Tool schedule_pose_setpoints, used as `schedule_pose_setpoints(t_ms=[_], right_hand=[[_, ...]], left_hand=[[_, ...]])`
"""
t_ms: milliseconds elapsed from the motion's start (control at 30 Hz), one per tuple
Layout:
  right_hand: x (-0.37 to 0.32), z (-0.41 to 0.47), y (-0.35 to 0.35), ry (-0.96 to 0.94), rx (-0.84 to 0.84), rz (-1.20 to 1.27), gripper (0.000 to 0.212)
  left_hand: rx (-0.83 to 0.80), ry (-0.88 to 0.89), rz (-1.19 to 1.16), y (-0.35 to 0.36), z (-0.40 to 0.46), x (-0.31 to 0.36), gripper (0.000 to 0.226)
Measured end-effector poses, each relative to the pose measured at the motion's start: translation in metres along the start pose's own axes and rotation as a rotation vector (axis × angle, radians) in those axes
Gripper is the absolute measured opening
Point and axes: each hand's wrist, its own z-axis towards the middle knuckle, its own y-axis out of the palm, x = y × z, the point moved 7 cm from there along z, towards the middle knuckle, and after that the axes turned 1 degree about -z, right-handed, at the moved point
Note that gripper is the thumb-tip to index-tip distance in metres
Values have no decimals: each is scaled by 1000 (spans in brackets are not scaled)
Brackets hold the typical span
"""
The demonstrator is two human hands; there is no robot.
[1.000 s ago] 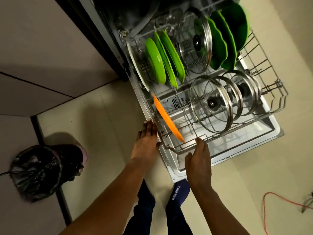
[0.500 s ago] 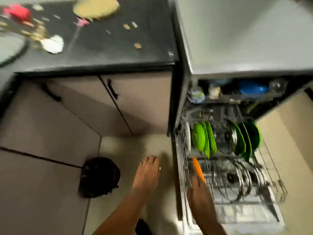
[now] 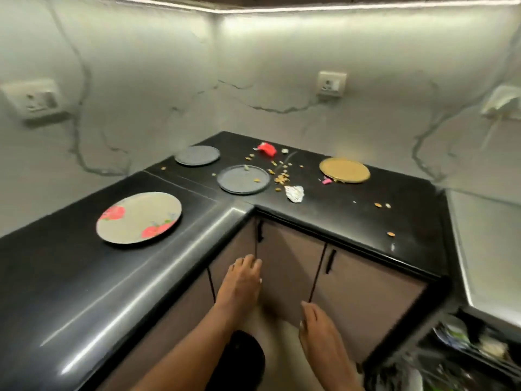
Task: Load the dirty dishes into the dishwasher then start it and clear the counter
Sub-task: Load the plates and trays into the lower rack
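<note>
Black counter point(image 3: 352, 218) | floral plate point(image 3: 139, 217) flat | both hands prob. empty

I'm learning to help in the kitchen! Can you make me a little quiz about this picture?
1. How many plates lie on the counter?
2. True or false: the left hand holds a plate.
3. Which plate is nearest the left hand? A) flowered plate B) gold plate C) far grey plate

Key: 1. Four, counting the near grey plate. 2. False; both it and the right hand are empty. 3. A.
</note>
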Motion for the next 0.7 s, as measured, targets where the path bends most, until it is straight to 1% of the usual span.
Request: schedule_pose_setpoints(t_ms=[100, 167, 267, 400, 500, 600, 700], right_hand=[[-37, 41, -15, -107, 48, 71, 45], [-52, 63, -19, -154, 68, 115, 40], [-69, 97, -25, -217, 97, 174, 38], [-77, 144, -32, -266, 147, 167, 39], [-74, 180, -33, -256, 166, 161, 36], [-61, 239, -21, -248, 163, 156, 31], [-49, 301, -9, -222, 161, 171, 29]], left_hand=[[64, -111, 1, -31, 8, -50, 44], [94, -158, -11, -44, 13, -72, 47], [109, -200, -35, -53, 27, -100, 45], [129, -230, -54, -54, 61, -126, 46], [119, -243, -62, -52, 88, -135, 49], [82, -270, -44, -39, 134, -148, 55], [-1, -316, 12, -20, 182, -166, 53]])
